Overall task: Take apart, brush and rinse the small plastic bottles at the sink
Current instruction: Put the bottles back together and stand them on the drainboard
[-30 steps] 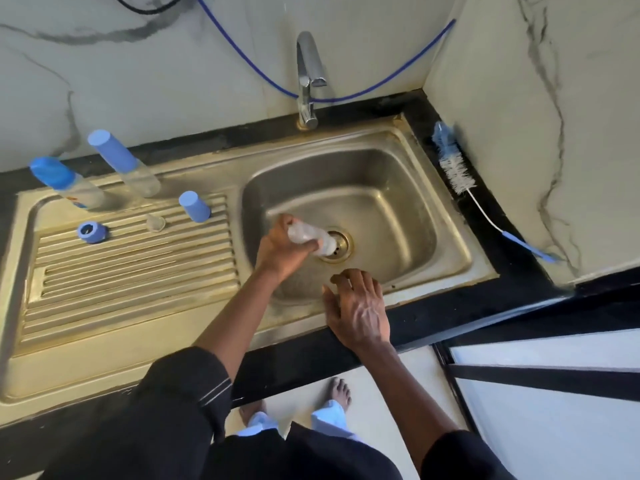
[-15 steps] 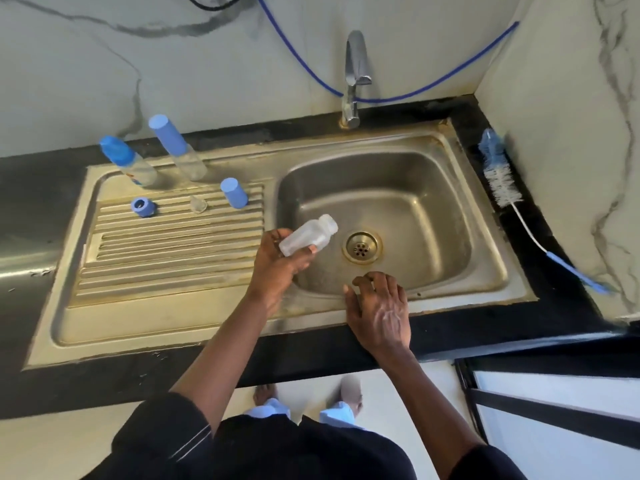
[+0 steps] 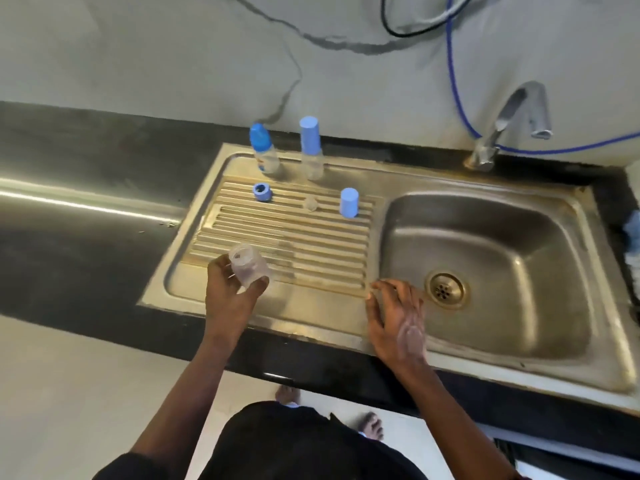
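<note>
Clamping clear bottle [image 3: 248, 268] above drainboard [image 3: 311, 244], left hand [image 3: 230, 296]; right hand [image 3: 398, 320] splayed beside basin [image 3: 502, 230] edge.

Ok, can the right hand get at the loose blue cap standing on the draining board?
Probably yes. The right hand is open and holds nothing, and only bare ribbed draining board lies between it and the blue cap; the left hand with its bottle is off to the side.
</note>
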